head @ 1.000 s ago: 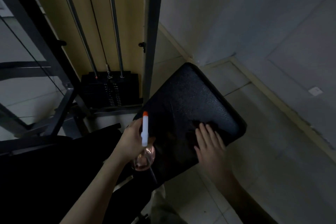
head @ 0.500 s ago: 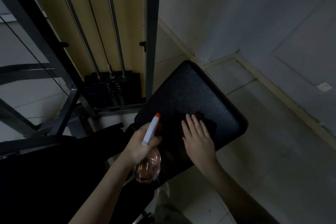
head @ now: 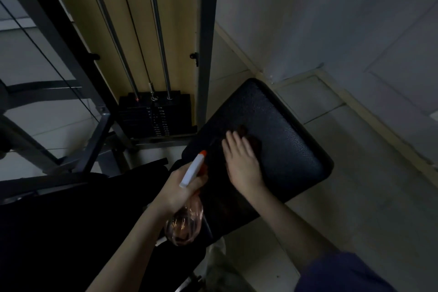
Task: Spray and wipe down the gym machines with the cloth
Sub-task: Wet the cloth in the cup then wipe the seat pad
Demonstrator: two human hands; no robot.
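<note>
Weight stack [head: 155, 115] far left, one, rigid metal, untouched. Left hand [head: 176, 188] wrapped shut around neck of spray bottle [head: 189, 199], one, light clear plastic, probably slick if wet, best held at neck below trigger. Right hand [head: 241, 161] flat, fingers spread, pressing cloth [head: 253, 141], one, soft and limp, onto seat pad [head: 284, 149], one, padded, textured

Left hand [head: 182, 187] curled in a grip, right hand [head: 241, 161] pressed flat.
</note>
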